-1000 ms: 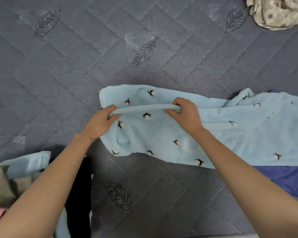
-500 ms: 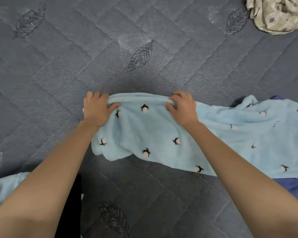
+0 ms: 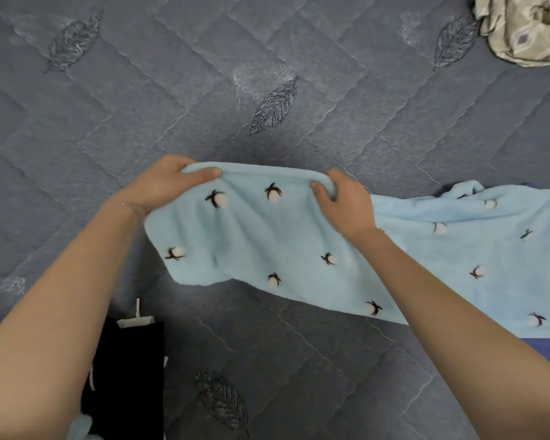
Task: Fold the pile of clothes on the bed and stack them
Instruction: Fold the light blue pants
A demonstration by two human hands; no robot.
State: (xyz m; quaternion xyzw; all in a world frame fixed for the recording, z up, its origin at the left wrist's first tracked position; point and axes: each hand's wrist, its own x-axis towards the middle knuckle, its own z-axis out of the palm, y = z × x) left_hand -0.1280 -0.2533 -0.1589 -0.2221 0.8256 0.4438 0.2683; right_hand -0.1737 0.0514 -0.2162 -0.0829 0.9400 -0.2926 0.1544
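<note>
left hand (image 3: pixel 162 185) grip: pinches blue garment (image 3: pixel 267 236) edge; right hand (image 3: pixel 346 204) grip: same

**Cloth and finishes on the bed**

I see a plush, matt fleece garment (image 3: pixel 267 236), pale blue with fuzzy white tufts. The bedspread (image 3: pixel 140 106) is quilted grey cloth with faintly shiny leaf embroidery. At its far right corner is thin, smooth beige cloth (image 3: pixel 527 30); at its near left edge, matt black fabric (image 3: pixel 131 376).
</note>
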